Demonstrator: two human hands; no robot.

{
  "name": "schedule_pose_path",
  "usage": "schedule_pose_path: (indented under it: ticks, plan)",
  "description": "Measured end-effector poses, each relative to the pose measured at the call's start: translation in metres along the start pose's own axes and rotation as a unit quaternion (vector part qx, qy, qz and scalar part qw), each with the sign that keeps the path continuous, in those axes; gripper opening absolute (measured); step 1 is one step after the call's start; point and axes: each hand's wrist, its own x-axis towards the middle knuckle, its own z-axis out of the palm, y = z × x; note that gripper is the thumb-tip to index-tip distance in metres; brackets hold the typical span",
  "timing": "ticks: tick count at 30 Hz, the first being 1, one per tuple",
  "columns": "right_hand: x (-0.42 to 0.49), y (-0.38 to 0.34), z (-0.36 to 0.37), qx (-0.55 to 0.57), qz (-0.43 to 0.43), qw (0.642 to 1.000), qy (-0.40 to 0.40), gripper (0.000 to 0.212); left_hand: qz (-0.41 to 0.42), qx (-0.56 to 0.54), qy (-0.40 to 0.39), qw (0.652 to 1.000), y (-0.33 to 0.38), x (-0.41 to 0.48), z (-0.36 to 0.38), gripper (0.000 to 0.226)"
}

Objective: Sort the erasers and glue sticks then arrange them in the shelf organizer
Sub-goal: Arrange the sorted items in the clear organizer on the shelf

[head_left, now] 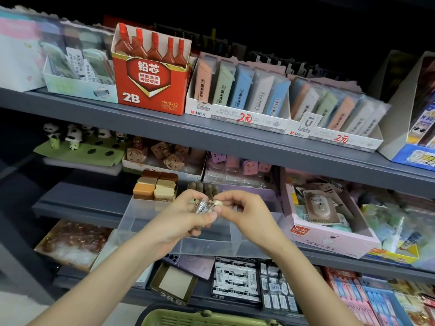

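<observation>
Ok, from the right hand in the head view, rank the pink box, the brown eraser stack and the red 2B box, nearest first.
1. Pink box, just right of the right hand.
2. Brown eraser stack, up-left, past the left hand.
3. Red 2B box, shelf above, left.

Two hands (186,218) (247,215), one organizer (146,214)

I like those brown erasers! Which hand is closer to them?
Left. The left hand is just below-right of the brown erasers; the right hand is farther right.
</observation>
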Motion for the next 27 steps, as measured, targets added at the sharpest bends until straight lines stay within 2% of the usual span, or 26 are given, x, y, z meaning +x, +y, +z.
schedule_pose_path:
  ticks: [3, 4, 6, 8, 11, 14, 20, 27]
  plan:
    - [0.001, 0.0, -0.025, 0.082, 0.033, 0.994, 0.066, 0.012, -0.013, -0.063, 0.022, 0.998, 0.004, 0.001, -0.002, 0.02]
    - [0.003, 0.002, -0.034, 0.051, 0.037, 0.992, 0.108, 0.013, -0.017, -0.085, 0.037, 0.996, 0.005, 0.001, -0.004, 0.016]
    - [0.01, 0.007, -0.046, -0.091, 0.039, 0.978, 0.182, 0.019, -0.019, -0.094, 0.069, 0.993, 0.007, 0.002, -0.006, 0.018]
    - [0.017, 0.01, -0.044, -0.222, 0.028, 0.953, 0.203, 0.019, -0.016, -0.078, 0.083, 0.993, 0.007, 0.003, -0.007, 0.024]
    - [0.031, 0.021, -0.029, -0.385, 0.011, 0.908, 0.168, 0.017, -0.015, -0.07, 0.085, 0.994, 0.006, 0.004, -0.006, 0.027]
    - [0.043, 0.034, -0.02, -0.468, -0.002, 0.875, 0.123, 0.02, -0.015, -0.077, 0.089, 0.993, 0.005, 0.003, -0.007, 0.021]
    - [0.05, 0.05, -0.005, -0.45, -0.014, 0.892, 0.037, 0.022, -0.018, -0.044, 0.121, 0.991, 0.001, 0.006, -0.011, 0.009]
    - [0.051, 0.054, -0.006, -0.408, 0.012, 0.913, 0.004, 0.032, -0.01, -0.037, 0.125, 0.991, 0.0, 0.006, -0.012, 0.012]
